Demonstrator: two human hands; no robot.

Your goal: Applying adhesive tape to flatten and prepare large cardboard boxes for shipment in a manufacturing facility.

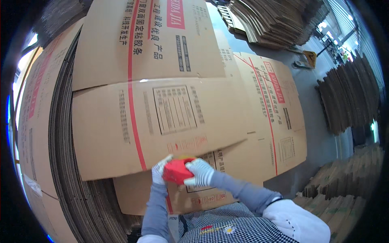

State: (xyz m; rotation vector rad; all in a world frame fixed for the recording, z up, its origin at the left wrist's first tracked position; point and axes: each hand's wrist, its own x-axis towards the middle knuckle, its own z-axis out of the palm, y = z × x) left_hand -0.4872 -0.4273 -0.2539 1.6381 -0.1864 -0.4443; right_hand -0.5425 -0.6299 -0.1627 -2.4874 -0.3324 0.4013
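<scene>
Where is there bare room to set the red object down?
The top flattened carton lies bare between the left cardboard stack and the right-hand flattened carton; grey floor shows along the latter's right edge. Crowded: left hand and right hand around the red object.

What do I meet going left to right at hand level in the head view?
Leftmost cardboard stack, gloved left hand, red object, gloved right hand, cardboard stack at lower right.

There is one left hand (159, 171), one right hand (200, 172), one red object (175, 171), one apron (248, 227)
</scene>
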